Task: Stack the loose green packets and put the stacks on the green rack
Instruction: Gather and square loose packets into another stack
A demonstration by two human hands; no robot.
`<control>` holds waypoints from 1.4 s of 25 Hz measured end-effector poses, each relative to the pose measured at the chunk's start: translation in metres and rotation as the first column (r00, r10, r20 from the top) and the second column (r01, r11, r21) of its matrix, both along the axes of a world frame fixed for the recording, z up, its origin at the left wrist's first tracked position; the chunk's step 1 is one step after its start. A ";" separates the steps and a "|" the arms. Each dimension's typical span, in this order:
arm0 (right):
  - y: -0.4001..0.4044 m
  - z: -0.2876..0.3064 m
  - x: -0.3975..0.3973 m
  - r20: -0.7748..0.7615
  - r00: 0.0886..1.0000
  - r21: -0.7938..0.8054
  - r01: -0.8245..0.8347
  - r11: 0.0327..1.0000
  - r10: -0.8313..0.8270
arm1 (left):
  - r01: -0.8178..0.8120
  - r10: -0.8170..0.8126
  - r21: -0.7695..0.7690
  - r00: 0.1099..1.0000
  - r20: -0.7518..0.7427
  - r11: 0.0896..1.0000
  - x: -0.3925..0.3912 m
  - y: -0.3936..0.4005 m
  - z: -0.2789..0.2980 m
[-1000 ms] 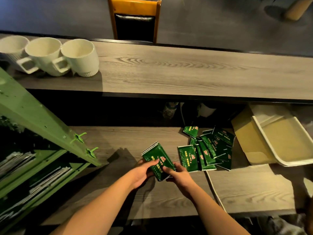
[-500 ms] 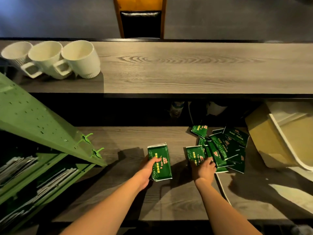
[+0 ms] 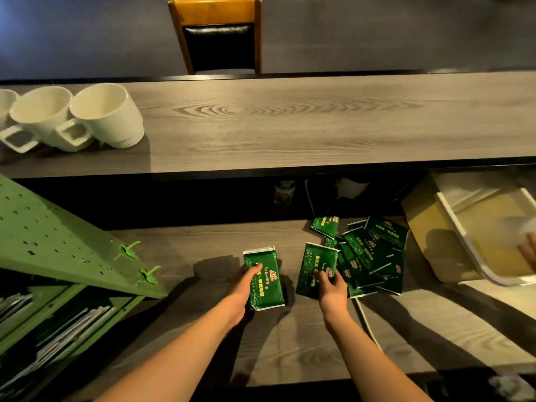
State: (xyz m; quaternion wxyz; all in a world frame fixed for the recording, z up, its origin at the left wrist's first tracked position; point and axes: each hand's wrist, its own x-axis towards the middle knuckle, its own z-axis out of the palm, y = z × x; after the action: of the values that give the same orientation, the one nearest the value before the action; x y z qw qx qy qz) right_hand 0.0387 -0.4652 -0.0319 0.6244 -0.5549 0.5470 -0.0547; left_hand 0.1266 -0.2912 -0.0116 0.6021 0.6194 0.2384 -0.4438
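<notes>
Green foil packets were pretty much the whole scene. The left hand (image 3: 242, 288) had a squared-up stack of dark green packets (image 3: 265, 281) in its grip, thumb curled over the top face and the other fingers wrapped underneath where I couldn't see them. That stack sat low over the grey wood-grain lower shelf (image 3: 185, 285), though I couldn't tell if it was actually resting on the wood or held just above it.

The right hand (image 3: 333, 290) was just beside it, fingers loosely bent and pinching the near end of a single dark green packet (image 3: 314, 264) that tilted up off the messy pile of loose green packets (image 3: 368, 253). That pile lay on the same shelf, right of the hand and touching the held packet.

Over on the left stood the green perforated metal rack (image 3: 58, 245), with flat pale stacks (image 3: 72, 326) already sitting in its lower trays; too dim to say exactly what they were. To the right, a cream plastic bin (image 3: 452, 248) sat tilted with a white inner tray, and someone else's fingertips (image 3: 529, 250) poked in at the edge. Up on the upper wooden counter (image 3: 319, 120), white ceramic mugs (image 3: 87, 117) lay on their sides, touching each other, nothing in them.
</notes>
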 end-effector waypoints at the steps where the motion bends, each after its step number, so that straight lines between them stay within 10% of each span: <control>1: 0.007 0.011 -0.002 0.036 0.998 0.043 0.041 0.998 -0.043 | 0.008 -0.008 0.017 1.000 -0.001 1.000 -0.001 0.000 -0.001; 5: 0.032 0.044 -0.002 0.154 0.980 0.095 -0.143 0.985 0.127 | 0.062 -0.060 -0.086 0.998 0.024 0.994 -0.002 -0.006 -0.041; 9: 0.044 0.048 -0.002 0.115 0.916 -0.181 -0.362 0.915 0.385 | 0.125 -0.125 -0.213 0.992 0.013 0.969 -0.008 -0.024 0.016; 17: 0.020 0.046 -0.010 0.166 0.932 -0.111 -0.306 0.946 0.321 | 0.148 -0.137 -0.147 0.987 0.079 0.978 -0.020 -0.054 0.007; 22: -0.066 0.019 -0.019 -0.051 0.984 -0.275 -0.177 0.945 0.170 | 0.147 -0.147 -0.069 0.989 0.005 0.987 -0.021 -0.082 -0.001; 26: -0.131 0.008 -0.024 -0.397 0.879 -0.454 -0.440 0.775 0.266 | 0.126 -0.125 -0.017 0.991 0.040 0.992 -0.025 -0.101 -0.011; 35: -0.160 -0.004 -0.021 -0.507 0.733 -0.380 -0.662 0.646 0.453 | 0.052 -0.058 0.103 0.997 0.058 0.993 -0.033 -0.122 -0.003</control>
State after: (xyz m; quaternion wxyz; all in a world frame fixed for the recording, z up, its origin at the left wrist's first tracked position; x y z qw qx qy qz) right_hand 0.0176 -0.6250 -0.0356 0.3143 -0.8494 0.4125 0.0978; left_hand 0.0940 -0.4129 -0.0143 0.5644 0.6688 0.2250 -0.4284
